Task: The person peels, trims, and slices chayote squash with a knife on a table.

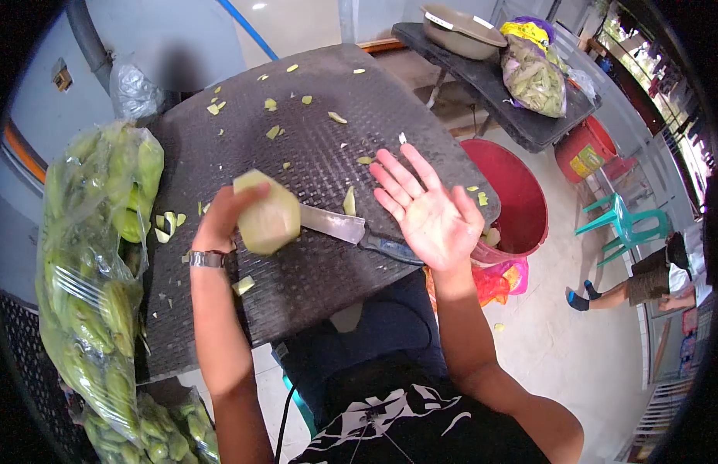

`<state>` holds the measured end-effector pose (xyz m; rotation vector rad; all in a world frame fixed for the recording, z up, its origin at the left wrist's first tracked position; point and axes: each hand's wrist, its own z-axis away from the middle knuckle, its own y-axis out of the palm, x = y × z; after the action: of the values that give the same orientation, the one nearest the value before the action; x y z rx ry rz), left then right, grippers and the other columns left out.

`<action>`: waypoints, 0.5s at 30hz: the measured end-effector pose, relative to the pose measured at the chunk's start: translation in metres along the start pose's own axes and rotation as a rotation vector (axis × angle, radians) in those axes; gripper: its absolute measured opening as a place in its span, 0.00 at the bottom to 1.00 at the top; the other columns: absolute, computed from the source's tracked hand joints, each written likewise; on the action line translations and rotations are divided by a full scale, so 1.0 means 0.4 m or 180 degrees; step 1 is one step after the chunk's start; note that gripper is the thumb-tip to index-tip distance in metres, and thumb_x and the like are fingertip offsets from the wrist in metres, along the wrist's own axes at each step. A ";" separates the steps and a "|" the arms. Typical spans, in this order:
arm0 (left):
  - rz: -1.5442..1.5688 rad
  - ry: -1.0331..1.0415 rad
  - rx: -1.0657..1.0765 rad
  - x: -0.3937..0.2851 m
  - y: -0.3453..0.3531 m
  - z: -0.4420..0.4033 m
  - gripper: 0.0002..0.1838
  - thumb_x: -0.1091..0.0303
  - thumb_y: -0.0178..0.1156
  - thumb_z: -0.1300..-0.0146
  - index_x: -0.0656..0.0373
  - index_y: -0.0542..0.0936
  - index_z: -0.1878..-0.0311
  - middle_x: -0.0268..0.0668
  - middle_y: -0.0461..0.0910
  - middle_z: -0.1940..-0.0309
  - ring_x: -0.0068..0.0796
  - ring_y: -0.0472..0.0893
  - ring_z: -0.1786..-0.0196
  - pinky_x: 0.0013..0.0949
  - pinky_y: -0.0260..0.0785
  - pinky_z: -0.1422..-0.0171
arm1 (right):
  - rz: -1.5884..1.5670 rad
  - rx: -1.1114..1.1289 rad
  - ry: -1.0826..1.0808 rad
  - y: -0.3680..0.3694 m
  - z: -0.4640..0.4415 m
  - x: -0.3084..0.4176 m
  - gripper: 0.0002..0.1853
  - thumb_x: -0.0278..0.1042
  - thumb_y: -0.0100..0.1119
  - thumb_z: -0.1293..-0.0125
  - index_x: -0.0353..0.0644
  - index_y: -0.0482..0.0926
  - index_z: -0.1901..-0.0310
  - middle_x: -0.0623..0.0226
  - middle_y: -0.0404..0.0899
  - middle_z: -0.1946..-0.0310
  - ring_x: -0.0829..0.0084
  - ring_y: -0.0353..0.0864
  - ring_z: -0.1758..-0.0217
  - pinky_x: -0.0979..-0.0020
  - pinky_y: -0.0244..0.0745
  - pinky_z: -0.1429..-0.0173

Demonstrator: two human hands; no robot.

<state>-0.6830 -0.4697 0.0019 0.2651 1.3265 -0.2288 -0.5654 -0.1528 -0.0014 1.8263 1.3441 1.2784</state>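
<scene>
From here I see left hand clamped on pale vegetable, knife at its 3 o'clock; right hand palm showing, fingers apart.

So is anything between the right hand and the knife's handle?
Nothing visible stands between the right hand and the handle. The pale green piece in the left hand seems to hide only the tip of the blade.

The pale vegetable hides the tip of the knife. The table hides part of the red bucket. The bottom edge cuts off the lowest bag.
</scene>
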 end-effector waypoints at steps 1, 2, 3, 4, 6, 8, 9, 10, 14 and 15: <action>-0.0757 0.0122 -0.0018 0.001 -0.005 0.009 0.20 0.55 0.75 0.38 0.64 0.86 0.57 0.38 0.89 0.60 0.33 0.89 0.62 0.35 0.79 0.52 | -0.0071 -0.0030 0.0000 0.003 -0.002 -0.003 0.47 0.58 0.52 0.26 0.34 0.48 0.18 0.35 0.43 0.17 0.43 0.44 0.13 0.46 0.43 0.13; -0.1519 0.0236 -0.0036 0.000 -0.009 0.021 0.20 0.55 0.77 0.41 0.64 0.86 0.60 0.37 0.89 0.62 0.33 0.88 0.64 0.35 0.78 0.54 | -0.0150 -0.0064 -0.0002 0.006 -0.003 -0.006 0.49 0.64 0.49 0.26 0.34 0.47 0.18 0.36 0.43 0.17 0.44 0.44 0.13 0.46 0.42 0.13; -0.1934 0.0285 -0.0142 0.002 -0.008 0.024 0.20 0.55 0.78 0.42 0.64 0.86 0.61 0.38 0.89 0.62 0.34 0.88 0.63 0.36 0.78 0.53 | -0.0235 -0.0102 -0.0005 0.009 -0.003 -0.009 0.51 0.70 0.46 0.26 0.34 0.47 0.18 0.36 0.44 0.17 0.44 0.43 0.13 0.47 0.41 0.13; -0.2348 0.0337 -0.0247 0.003 -0.006 0.027 0.19 0.56 0.78 0.43 0.64 0.86 0.62 0.38 0.89 0.62 0.35 0.88 0.62 0.36 0.78 0.53 | -0.0271 -0.0137 -0.0013 0.012 -0.004 -0.012 0.53 0.73 0.44 0.27 0.34 0.47 0.18 0.36 0.44 0.17 0.45 0.43 0.13 0.47 0.41 0.13; -0.3172 0.0821 -0.0656 0.005 0.003 0.032 0.18 0.57 0.79 0.44 0.63 0.86 0.63 0.39 0.87 0.61 0.37 0.87 0.58 0.38 0.78 0.50 | -0.0334 -0.0192 -0.0030 0.021 -0.010 -0.015 0.57 0.80 0.41 0.29 0.34 0.47 0.18 0.37 0.44 0.17 0.46 0.44 0.13 0.47 0.42 0.13; -0.3966 0.1703 -0.1281 0.007 0.028 0.038 0.16 0.60 0.79 0.45 0.61 0.87 0.63 0.38 0.86 0.59 0.40 0.86 0.52 0.39 0.77 0.46 | -0.0345 -0.0211 -0.0023 0.032 -0.013 -0.020 0.58 0.81 0.41 0.30 0.34 0.46 0.17 0.37 0.45 0.17 0.47 0.44 0.13 0.48 0.42 0.13; -0.3743 0.2175 -0.1480 -0.001 0.054 0.042 0.14 0.62 0.79 0.46 0.61 0.87 0.63 0.39 0.85 0.59 0.41 0.85 0.51 0.39 0.77 0.46 | -0.0354 -0.0223 -0.0014 0.036 -0.015 -0.023 0.59 0.82 0.40 0.30 0.34 0.46 0.17 0.37 0.45 0.17 0.48 0.45 0.13 0.48 0.42 0.13; -0.3506 0.2626 -0.1679 -0.018 0.095 0.054 0.13 0.64 0.79 0.47 0.60 0.87 0.64 0.40 0.84 0.58 0.42 0.85 0.51 0.39 0.76 0.46 | -0.0383 -0.0204 -0.0001 0.041 -0.017 -0.028 0.59 0.83 0.40 0.31 0.35 0.46 0.17 0.38 0.44 0.17 0.48 0.44 0.12 0.49 0.42 0.13; -0.2352 0.3246 -0.0759 -0.063 0.309 0.134 0.10 0.70 0.77 0.46 0.57 0.87 0.61 0.40 0.82 0.60 0.40 0.83 0.55 0.39 0.75 0.49 | -0.0574 -0.0120 0.0055 0.061 -0.025 -0.051 0.60 0.85 0.39 0.32 0.40 0.44 0.16 0.41 0.42 0.16 0.50 0.42 0.12 0.53 0.43 0.13; -0.2261 0.3279 -0.0445 -0.055 0.349 0.142 0.11 0.70 0.76 0.45 0.58 0.87 0.60 0.40 0.81 0.61 0.38 0.83 0.57 0.38 0.75 0.51 | -0.0641 -0.0096 0.0074 0.064 -0.024 -0.056 0.60 0.86 0.39 0.33 0.41 0.44 0.16 0.42 0.41 0.15 0.51 0.41 0.12 0.54 0.44 0.13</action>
<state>-0.5919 -0.3551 0.0441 -0.2763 2.4256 -0.6452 -0.5647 -0.1837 0.0156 1.6148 1.4718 1.2098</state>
